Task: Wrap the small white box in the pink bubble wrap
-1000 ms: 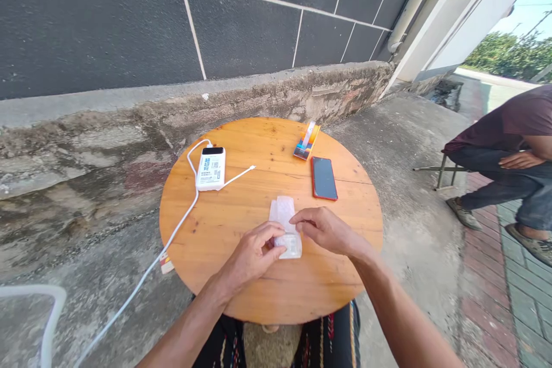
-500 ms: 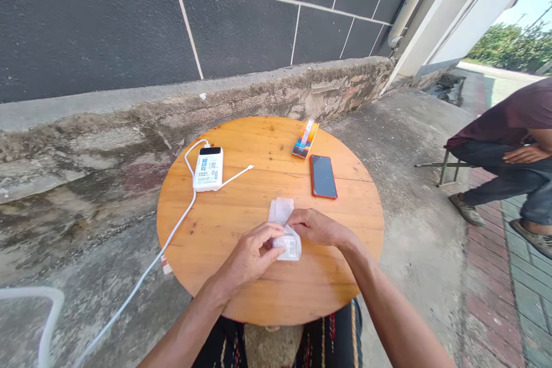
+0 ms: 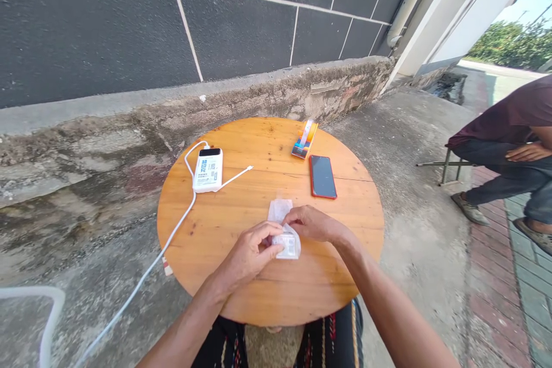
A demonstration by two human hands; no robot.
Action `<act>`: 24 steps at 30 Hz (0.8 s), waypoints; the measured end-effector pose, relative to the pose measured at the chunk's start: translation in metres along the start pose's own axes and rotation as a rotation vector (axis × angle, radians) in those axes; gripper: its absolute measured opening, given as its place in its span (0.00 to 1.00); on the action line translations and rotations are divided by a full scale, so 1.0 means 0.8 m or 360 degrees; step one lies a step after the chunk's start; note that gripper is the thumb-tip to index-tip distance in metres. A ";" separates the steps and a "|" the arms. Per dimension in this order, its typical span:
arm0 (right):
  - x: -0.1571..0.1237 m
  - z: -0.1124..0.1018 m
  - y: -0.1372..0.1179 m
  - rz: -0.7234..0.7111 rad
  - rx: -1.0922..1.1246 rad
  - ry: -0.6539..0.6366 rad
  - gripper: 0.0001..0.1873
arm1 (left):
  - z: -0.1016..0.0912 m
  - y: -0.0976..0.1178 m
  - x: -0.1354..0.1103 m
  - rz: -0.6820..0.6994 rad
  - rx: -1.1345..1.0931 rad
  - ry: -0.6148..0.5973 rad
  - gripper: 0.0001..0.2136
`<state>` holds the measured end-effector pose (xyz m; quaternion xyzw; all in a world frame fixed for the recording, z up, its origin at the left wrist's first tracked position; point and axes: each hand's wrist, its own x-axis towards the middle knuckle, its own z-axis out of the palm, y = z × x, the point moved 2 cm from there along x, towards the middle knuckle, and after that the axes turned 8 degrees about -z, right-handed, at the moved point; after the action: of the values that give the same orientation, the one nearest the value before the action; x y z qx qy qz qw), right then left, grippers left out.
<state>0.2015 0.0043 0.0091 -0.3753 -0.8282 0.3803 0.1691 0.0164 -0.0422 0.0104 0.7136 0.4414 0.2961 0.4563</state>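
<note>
A small clear plastic packet (image 3: 286, 239) with something white inside lies on the round wooden table (image 3: 224, 224), near its front middle. My left hand (image 3: 249, 254) pinches the packet's lower left side with thumb and fingers closed. My right hand (image 3: 314, 223) grips the packet's upper right part, fingers curled over it. The packet's upper flap (image 3: 279, 209) sticks out beyond the fingers.
A white power bank (image 3: 208, 169) with a white cable (image 3: 172, 236) lies at the table's left. A red-edged phone (image 3: 322, 176) and a colourful small box (image 3: 305, 140) lie at the right back. Another person (image 3: 513, 149) sits at the far right. A concrete ledge runs behind.
The packet's upper flap looks shorter now, folded or drawn in under my right fingers. Both hands have stayed at the same spot on the table.
</note>
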 end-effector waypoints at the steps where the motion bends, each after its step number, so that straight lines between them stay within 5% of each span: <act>1: 0.001 0.001 0.003 0.0049 -0.0025 0.0030 0.11 | 0.000 0.001 0.001 -0.0026 -0.0003 -0.0006 0.09; 5: -0.002 -0.001 0.005 0.0132 -0.0058 0.0068 0.08 | -0.001 0.000 0.002 -0.0077 -0.0030 -0.0021 0.07; 12: -0.047 -0.017 -0.031 -0.0097 0.0163 -0.0049 0.15 | 0.001 -0.007 0.005 -0.0148 -0.0141 -0.0053 0.07; 19: -0.055 0.006 -0.062 0.0106 -0.0430 -0.0029 0.27 | 0.000 -0.006 0.006 -0.0239 -0.0229 -0.0060 0.08; 24: -0.042 0.010 -0.066 0.0136 -0.0509 0.0059 0.19 | -0.002 -0.005 0.010 -0.0363 -0.0371 -0.0136 0.10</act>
<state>0.1933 -0.0477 0.0438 -0.4392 -0.8583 0.2434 0.1060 0.0175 -0.0334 0.0076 0.6131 0.4625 0.2610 0.5850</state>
